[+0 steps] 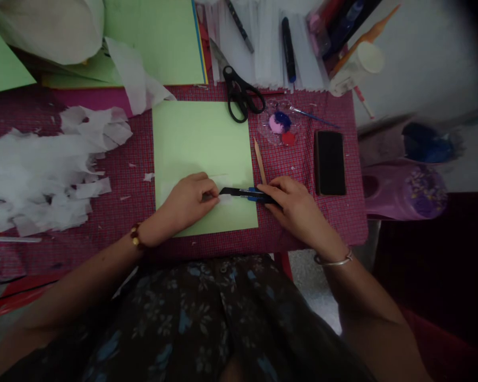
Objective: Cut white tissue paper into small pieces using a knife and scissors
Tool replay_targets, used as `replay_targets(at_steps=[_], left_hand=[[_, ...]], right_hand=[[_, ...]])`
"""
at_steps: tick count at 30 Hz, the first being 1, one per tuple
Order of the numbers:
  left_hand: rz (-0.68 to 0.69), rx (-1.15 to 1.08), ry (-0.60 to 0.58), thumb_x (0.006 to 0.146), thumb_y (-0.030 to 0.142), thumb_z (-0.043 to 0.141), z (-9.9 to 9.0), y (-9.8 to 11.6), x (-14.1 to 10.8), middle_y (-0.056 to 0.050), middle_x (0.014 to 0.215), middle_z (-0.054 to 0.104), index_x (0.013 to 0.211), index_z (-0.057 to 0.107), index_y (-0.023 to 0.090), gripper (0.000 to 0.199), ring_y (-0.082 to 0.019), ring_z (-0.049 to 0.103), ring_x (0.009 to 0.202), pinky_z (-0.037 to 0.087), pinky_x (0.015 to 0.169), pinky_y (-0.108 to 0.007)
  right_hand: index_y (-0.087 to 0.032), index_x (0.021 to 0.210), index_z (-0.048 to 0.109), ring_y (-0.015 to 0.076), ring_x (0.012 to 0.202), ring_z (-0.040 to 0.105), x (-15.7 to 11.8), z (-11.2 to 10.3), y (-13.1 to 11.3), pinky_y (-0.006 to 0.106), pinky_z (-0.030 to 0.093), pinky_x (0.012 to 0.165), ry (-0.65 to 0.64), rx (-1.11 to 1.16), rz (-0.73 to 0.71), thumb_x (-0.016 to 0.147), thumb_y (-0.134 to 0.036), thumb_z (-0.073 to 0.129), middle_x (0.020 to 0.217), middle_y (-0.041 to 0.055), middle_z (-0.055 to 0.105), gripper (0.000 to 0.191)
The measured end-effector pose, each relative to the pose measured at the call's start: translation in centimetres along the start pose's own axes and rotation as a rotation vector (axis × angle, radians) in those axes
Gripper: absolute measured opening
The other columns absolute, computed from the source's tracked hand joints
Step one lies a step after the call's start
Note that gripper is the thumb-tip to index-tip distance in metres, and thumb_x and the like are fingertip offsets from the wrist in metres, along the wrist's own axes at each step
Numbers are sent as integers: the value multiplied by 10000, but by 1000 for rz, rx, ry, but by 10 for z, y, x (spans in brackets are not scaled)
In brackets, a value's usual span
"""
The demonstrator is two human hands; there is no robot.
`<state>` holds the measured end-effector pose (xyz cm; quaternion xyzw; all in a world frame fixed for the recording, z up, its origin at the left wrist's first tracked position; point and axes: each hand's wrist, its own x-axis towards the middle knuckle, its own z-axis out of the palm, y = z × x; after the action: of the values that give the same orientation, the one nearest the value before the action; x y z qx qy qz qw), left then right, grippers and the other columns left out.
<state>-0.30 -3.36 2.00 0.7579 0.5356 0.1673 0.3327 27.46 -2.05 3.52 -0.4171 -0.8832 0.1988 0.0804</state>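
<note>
A pale green sheet (203,138) lies on the red checked tablecloth in front of me. My left hand (193,200) rests over its lower part, thumb and forefinger pinched together; what they hold is too small to make out. In my right hand (292,204) is a black and blue tool (249,194), which looks like a cutter or pen. Its tip reaches the left fingertips. Beneath the tool a whitish strip (226,199) shows faintly on the sheet. Just above my right hand lies a wooden pencil (259,159).
Black scissors (242,98) overlap the sheet's top right corner. A paint palette (281,126), a thin brush (314,115) and a phone (330,163) lie to the right. Torn white paper (40,170) covers the left side. Markers rest on white strips at the back.
</note>
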Motion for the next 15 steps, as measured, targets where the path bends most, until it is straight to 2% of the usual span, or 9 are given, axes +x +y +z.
replay_targets(at_steps=[5, 15], left_hand=[[2, 26, 6, 812, 204, 579, 1, 0, 1, -25, 751, 580, 731, 614, 181, 91, -152, 531, 711, 407, 631, -293], [49, 160, -13, 855, 233, 559, 3, -1, 4, -37, 742, 574, 738, 613, 183, 138, -173, 532, 739, 415, 652, -304]], right_hand=[[-256, 1323, 574, 287, 1060, 571, -3, 1, -2, 482, 491, 909, -38, 1, -7, 904, -128, 548, 1157, 103, 588, 439], [-257, 1343, 579, 290, 1063, 565, -3, 3, -3, 478, 485, 893, -73, 13, -29, 921, -143, 539, 1147, 110, 602, 440]])
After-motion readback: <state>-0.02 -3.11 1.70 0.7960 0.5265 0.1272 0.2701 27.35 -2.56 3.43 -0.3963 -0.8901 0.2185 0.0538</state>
